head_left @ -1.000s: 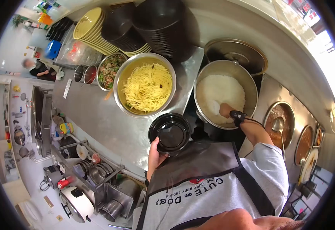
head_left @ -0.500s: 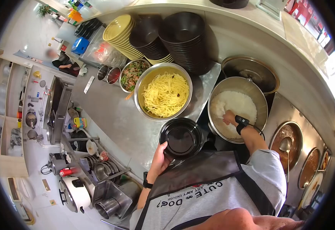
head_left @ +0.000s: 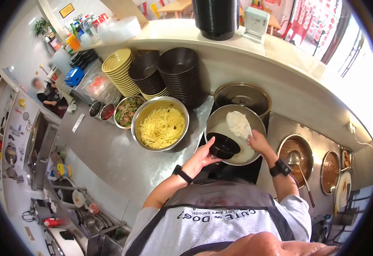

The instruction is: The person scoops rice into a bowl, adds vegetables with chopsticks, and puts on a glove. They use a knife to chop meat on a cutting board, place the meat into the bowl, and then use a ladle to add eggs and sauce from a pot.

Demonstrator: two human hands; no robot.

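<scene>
Rice-heaped scoop is now raised by closed right hand | black bowl, pinched in left hand, is brought over pot's rim

My left hand is out ahead, thumb up, fingers curled in a grip; my right hand is closed, forearm reaching forward, both wrists banded.

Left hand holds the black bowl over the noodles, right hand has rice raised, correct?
No: the head view shows the left hand holding the black bowl partly over the rice pot, not the noodles. The right hand does have rice raised.
</scene>
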